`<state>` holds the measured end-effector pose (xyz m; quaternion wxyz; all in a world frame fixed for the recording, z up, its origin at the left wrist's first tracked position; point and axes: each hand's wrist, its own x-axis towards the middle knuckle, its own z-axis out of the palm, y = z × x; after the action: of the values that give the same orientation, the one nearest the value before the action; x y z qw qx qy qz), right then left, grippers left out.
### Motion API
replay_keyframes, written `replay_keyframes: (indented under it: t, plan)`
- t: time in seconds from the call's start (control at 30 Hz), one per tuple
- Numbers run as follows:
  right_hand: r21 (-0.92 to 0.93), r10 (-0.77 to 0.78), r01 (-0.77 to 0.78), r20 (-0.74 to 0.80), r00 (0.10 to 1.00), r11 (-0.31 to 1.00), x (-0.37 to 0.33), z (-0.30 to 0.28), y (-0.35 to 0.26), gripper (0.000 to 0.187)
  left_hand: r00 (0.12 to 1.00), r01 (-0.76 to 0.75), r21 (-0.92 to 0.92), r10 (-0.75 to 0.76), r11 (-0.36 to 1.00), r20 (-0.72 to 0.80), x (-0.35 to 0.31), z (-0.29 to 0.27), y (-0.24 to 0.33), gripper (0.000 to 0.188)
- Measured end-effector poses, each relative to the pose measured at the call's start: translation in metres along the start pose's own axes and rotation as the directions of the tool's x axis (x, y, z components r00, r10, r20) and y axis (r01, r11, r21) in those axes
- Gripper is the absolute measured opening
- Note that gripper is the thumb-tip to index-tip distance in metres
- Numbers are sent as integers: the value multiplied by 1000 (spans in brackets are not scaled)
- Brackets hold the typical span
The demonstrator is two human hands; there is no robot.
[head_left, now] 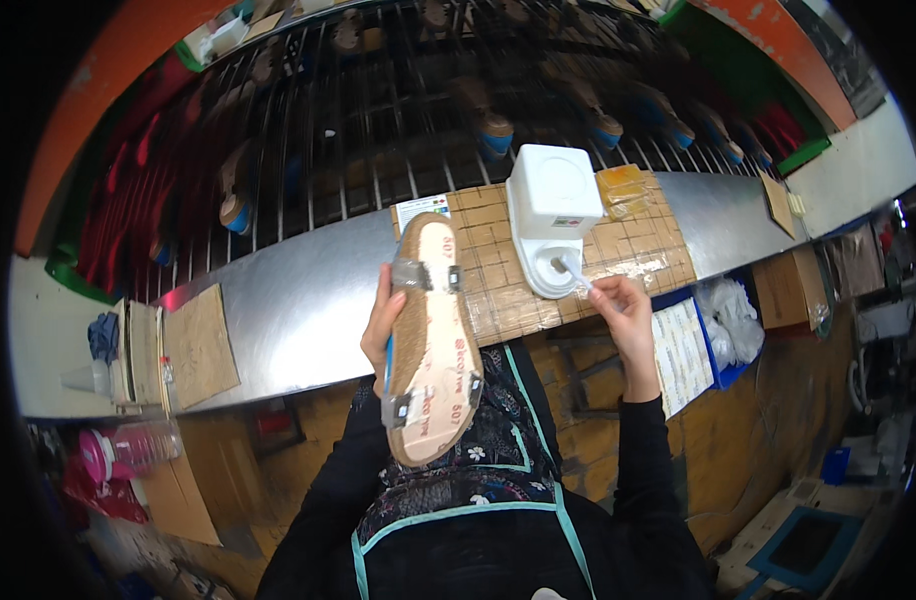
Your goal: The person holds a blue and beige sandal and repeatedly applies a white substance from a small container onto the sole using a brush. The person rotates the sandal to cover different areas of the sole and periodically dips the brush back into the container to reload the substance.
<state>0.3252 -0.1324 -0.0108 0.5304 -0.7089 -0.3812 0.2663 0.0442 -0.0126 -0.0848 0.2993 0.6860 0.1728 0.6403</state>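
Note:
My left hand (380, 325) is closed around the side of a shoe on a blue last (438, 340), held over my lap at the table's front edge. Its pale insole with red print faces up, bordered by brown material, with clear straps folded at its sides. Pinched in the fingers of my right hand (626, 315) is a white-handled brush (576, 270). The brush's tip is down in the small round cup of a white dispenser (556, 190) with a square tank; the tip itself is mostly hidden.
Beyond the metal table (288, 310) runs a rack conveyor of metal rods (378, 130) carrying several shoes on blue lasts. A taped cardboard sheet (638, 250) lies under the dispenser, beside a yellowish block (624, 190). At right hangs a blue bin (728, 330) with plastic bags.

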Motion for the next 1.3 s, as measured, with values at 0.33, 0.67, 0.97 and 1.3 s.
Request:
replay_keyframes:
  t: [0.33,0.67,0.97,1.3]
  plan:
    - [-201,-624,602,-67,779,773,-48,68,-113,21,972,234,-185,-230,955,41,29,4,26,51]
    - [-198,-594,576,-42,804,793,-33,113,-106,23,982,-160,200,177,966,-69,38,-19,46,45]
    - [-348,-767,737,74,637,579,-14,101,-121,24,981,-183,237,193,954,-20,46,-35,48,43]
    - [-250,-691,746,280,666,617,0,84,-135,20,976,-215,283,216,935,26,54,-41,51,42]
